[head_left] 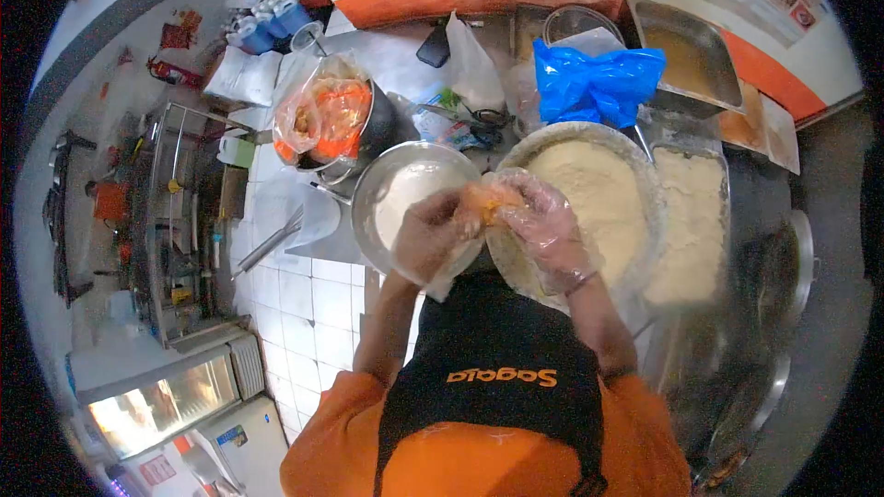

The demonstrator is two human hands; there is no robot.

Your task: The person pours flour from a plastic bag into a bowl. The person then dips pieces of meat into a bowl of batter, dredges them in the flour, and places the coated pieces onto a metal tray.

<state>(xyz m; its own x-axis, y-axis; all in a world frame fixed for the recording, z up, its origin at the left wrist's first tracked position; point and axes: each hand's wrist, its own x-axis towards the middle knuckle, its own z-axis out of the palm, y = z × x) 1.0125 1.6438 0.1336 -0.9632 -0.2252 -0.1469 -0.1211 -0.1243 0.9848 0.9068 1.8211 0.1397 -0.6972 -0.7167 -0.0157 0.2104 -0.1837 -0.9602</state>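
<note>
Between my two hands, above the gap between two bowls, is a small orange-coated piece of food (491,206); its kind is hard to make out. My left hand (433,232), in a clear plastic glove, pinches the piece from the left over a steel bowl (366,186) of white liquid batter or flour. My right hand (551,225), also in a clear glove, grips it from the right, beside a wide bowl (649,166) heaped with pale flour (594,175). Left of the steel bowl, a pot (376,124) holds a plastic bag of orange-coated pieces (343,120).
A blue plastic bag (599,78) stands behind the flour bowl. To the right are a flour-filled tray (686,212) and a deep steel pan (686,55). A whisk (272,244) lies at the left edge. Scissors (490,117) and a phone (434,46) are further back.
</note>
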